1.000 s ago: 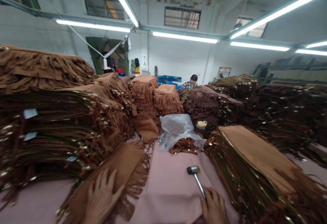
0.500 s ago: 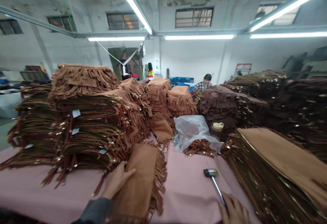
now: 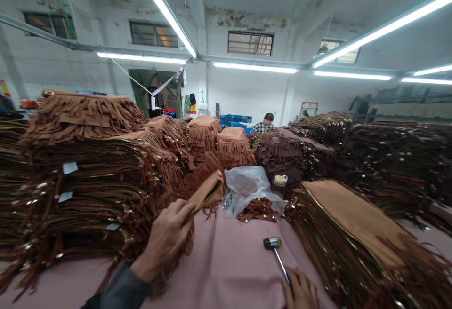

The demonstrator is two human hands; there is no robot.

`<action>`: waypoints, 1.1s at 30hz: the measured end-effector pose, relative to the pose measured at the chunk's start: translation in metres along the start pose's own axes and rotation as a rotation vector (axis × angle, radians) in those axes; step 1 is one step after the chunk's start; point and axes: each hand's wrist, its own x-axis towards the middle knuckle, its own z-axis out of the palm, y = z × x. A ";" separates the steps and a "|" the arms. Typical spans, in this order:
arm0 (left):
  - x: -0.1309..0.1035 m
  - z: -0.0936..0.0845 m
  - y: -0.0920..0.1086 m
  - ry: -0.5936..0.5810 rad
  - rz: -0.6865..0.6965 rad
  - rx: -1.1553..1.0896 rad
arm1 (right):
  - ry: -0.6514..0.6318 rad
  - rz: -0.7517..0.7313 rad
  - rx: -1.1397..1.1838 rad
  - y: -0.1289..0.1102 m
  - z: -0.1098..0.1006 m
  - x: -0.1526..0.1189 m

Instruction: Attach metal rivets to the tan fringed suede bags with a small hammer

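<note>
My left hand [image 3: 169, 233] is closed on a brown fringed suede piece [image 3: 208, 189], perhaps a bag, lifted and tilted so that its edge and dark inside show. The piece's fringe fans out behind it and hangs below my hand. At the lower right, my right hand [image 3: 301, 289] is closed round the handle of a small mallet [image 3: 278, 257]. The mallet's black and yellow head points away from me, over the pink cloth [image 3: 233, 262]. Part of its grip is hidden under my fingers.
Tall piles of fringed brown pieces [image 3: 95, 172] stand at the left. Another stack [image 3: 339, 215] rises at the right. Ahead are a clear plastic bag [image 3: 247, 182] with brown straps [image 3: 257, 209], and a lidded jar [image 3: 280, 184]. A person [image 3: 264, 123] is beyond dark piles [image 3: 282, 151].
My left hand has raised the fringed suede piece off the pink cloth and tipped it up. My right hand still holds the mallet. The view has turned a little to the right.
</note>
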 end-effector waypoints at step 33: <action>-0.104 0.046 0.015 0.090 -0.701 -0.993 | -0.288 -0.247 0.049 -0.118 -0.019 0.022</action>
